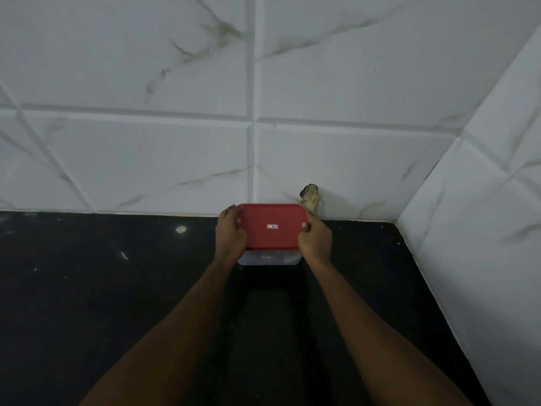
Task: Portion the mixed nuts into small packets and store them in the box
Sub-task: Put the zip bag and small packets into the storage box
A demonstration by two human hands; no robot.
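Black desk (pixel 117 303) meets white tiled wall (pixel 146 156) at back and right; pale specks (pixel 181 229) on its left part; clear box (pixel 269 258) with red lid (pixel 272 227) near back edge; contact with desk unclear

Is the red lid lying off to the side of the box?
No, the red lid sits on top of the clear box, with the left hand and right hand gripping its two short ends.

Far back on the black countertop (pixel 87 288), near the white marble-tiled wall (pixel 146 156), a clear box (pixel 269 257) with a red lid (pixel 270 227) is gripped at its left end by the left hand (pixel 229 234) and at its right end by the right hand (pixel 314 240), a packet (pixel 310 197) standing just behind it on the right.
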